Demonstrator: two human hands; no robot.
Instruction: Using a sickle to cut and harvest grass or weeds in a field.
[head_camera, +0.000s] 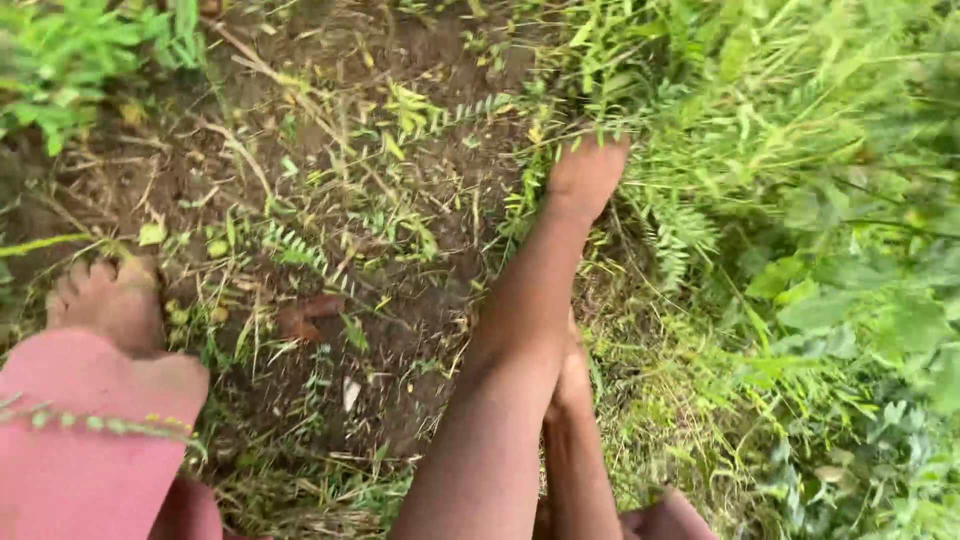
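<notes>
Nearest, a pink garment (70, 460) is cut off by the lower left corner, with a bare foot (105, 300) just beyond it on the soil. The right hand (572, 372) is mostly hidden behind the other forearm; I cannot tell its grip. The left hand (588, 175) reaches farther, its fingers buried among the grass stems (600, 135) at the plot's edge, so whether it is clenched is unclear. Bare soil (400, 300) lies open to its left; dense blurred weeds (850, 300) crowd the right
</notes>
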